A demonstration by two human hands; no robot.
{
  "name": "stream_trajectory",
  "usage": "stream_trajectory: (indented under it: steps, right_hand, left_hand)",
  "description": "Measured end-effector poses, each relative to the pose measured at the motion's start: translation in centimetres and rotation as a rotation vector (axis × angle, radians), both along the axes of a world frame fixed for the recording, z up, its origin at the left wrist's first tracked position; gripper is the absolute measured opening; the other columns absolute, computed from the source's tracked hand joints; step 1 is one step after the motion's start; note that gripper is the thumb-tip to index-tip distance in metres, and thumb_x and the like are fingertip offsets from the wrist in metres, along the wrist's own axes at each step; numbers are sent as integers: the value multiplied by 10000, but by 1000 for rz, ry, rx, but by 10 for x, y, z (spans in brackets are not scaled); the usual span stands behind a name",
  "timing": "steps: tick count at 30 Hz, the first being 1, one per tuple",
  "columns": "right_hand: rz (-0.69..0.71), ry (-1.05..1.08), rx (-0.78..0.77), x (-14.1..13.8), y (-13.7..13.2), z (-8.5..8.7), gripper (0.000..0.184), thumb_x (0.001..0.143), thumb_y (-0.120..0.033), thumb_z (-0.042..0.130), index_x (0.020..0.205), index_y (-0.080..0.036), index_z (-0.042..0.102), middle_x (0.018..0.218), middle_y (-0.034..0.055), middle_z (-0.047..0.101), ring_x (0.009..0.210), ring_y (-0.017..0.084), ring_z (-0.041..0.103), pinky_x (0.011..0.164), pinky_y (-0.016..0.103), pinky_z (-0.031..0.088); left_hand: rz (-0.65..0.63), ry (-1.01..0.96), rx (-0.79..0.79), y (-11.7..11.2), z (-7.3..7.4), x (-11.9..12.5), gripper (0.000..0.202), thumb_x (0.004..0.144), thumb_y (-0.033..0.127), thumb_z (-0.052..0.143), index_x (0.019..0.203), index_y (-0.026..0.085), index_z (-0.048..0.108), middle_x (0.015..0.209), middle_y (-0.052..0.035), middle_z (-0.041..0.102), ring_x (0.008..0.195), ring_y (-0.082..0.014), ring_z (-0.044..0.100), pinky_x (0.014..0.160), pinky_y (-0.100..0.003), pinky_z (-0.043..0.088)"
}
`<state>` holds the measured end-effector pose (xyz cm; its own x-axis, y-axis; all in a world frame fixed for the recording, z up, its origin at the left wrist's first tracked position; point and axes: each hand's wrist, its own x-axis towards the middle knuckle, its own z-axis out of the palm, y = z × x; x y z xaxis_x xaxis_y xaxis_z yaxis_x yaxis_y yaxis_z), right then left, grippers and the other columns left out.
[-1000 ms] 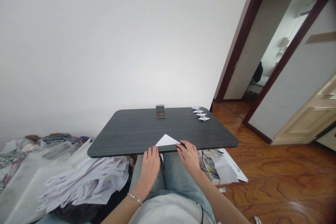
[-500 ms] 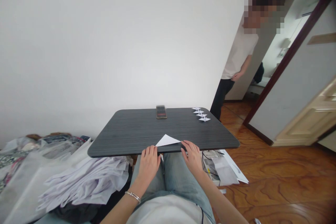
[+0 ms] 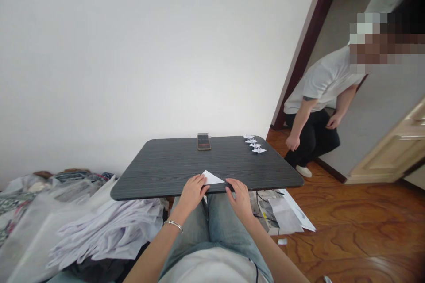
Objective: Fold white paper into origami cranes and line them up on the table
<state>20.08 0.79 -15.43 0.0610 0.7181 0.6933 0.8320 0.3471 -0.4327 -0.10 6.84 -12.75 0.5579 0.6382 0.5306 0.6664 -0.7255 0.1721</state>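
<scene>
On the desk (image 3: 166,163), the left hand (image 3: 192,192) and right hand (image 3: 240,197) touch a paper triangle (image 3: 212,178) at either end. Their grip is unclear.

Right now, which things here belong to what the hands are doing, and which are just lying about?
In the work:
white paper triangle between left hand and right hand
dark table beneath it
folded paper birds, probably

Lying about, seemingly:
phone-like device
white cloth heap
loose sheets, lower right

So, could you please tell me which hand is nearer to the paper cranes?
Right. The right hand is at the near edge of the table, with the paper cranes beyond it, farther right. The left hand is by the white paper's left side, farther from them.
</scene>
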Motion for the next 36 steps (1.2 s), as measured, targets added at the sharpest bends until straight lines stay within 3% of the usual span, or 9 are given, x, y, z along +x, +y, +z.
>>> stream_trajectory:
  steps: [6, 11, 13, 17, 21, 28, 30, 33, 36]
  right_hand:
    - [-43, 232, -28, -1, -9, 6, 270, 899, -316, 382, 835, -170, 599, 792, 71, 636, 759, 197, 583, 711, 315, 431]
    - [-86, 374, -289, -2, -13, 11, 444, 893, -469, 347, 633, -193, 578, 527, 27, 589, 486, 158, 534, 506, 259, 372]
    - [-35, 494, -423, -4, -11, 10, 517, 868, -544, 343, 574, -190, 579, 475, 32, 591, 429, 146, 531, 472, 250, 364]
    - [196, 847, -724, -11, -2, 9, 616, 784, -670, 337, 579, -149, 595, 463, 62, 619, 346, 128, 518, 358, 216, 298]
    - [366, 943, -693, -17, 0, 18, 484, 686, -617, 552, 548, -153, 559, 492, 32, 643, 358, 100, 517, 364, 186, 312]
    - [481, 976, -725, -20, -10, 34, 392, 712, -532, 589, 611, -154, 561, 501, 8, 645, 347, 85, 519, 355, 168, 329]
    - [479, 977, -702, -19, -11, 35, 374, 694, -523, 610, 627, -159, 553, 485, 0, 637, 333, 86, 510, 349, 170, 330]
    - [447, 971, -630, -16, -10, 37, 369, 705, -520, 596, 622, -166, 541, 445, -16, 604, 310, 83, 478, 339, 175, 325]
    - [424, 936, -582, -13, -11, 43, 350, 725, -500, 582, 616, -170, 538, 412, -37, 560, 298, 74, 437, 336, 178, 311]
  left_hand:
    - [-57, 63, 1, -8, 2, -9, 317, 823, 395, 536, 1046, 178, 599, 1093, -92, 645, 1030, -226, 553, 880, -390, 439]
    - [-91, 67, 78, -8, 0, -14, 205, 865, 296, 498, 991, 192, 623, 1006, -61, 680, 952, -192, 590, 817, -349, 467]
    - [-97, 68, 139, -9, -3, -15, 207, 880, 231, 472, 1023, 190, 616, 999, -60, 686, 929, -181, 604, 790, -333, 477]
    - [-117, 96, 250, -13, -7, -19, 261, 876, 158, 456, 1098, 186, 589, 1085, -82, 659, 977, -193, 598, 801, -340, 480]
    - [-135, 69, 307, -20, -4, -20, 281, 878, 144, 446, 1117, 191, 586, 1139, -83, 638, 1038, -203, 576, 848, -351, 466]
    - [-121, 35, 234, -29, 5, -20, 326, 889, 163, 431, 1185, 234, 551, 1179, -72, 621, 1103, -204, 545, 900, -367, 436]
    - [-75, -69, 199, -29, 8, -20, 318, 885, 171, 437, 1164, 247, 567, 1187, -71, 614, 1125, -214, 529, 933, -391, 410]
    - [70, -402, 70, -29, 14, -21, 309, 884, 194, 424, 1159, 220, 562, 1203, -96, 589, 1137, -228, 514, 965, -420, 381]
    - [115, -799, -283, -29, 24, -24, 323, 893, 274, 397, 1173, 170, 519, 1039, -108, 644, 894, -189, 624, 813, -357, 478]
